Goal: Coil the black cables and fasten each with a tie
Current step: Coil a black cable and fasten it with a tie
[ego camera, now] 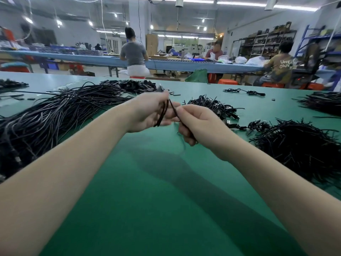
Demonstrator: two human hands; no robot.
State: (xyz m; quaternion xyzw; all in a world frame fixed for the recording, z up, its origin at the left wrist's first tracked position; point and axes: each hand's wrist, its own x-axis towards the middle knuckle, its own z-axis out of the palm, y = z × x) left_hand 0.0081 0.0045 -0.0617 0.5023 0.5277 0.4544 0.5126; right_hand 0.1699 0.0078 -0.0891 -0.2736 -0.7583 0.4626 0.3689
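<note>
Both hands, left hand [147,112] and right hand [198,124], grip a thin looped black cable [163,111] (glossy).

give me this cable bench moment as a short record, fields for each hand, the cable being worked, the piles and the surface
left hand: left hand holds looped strands of the cable above the table
right hand: right hand grips the cable's other stretch, close beside the left
cable state: partly looped, no tie visible on it
left pile: big heap of loose cables
right pile: spiky heap of ties
middle pile: bundled cables beyond the hands
surface: green table
</note>
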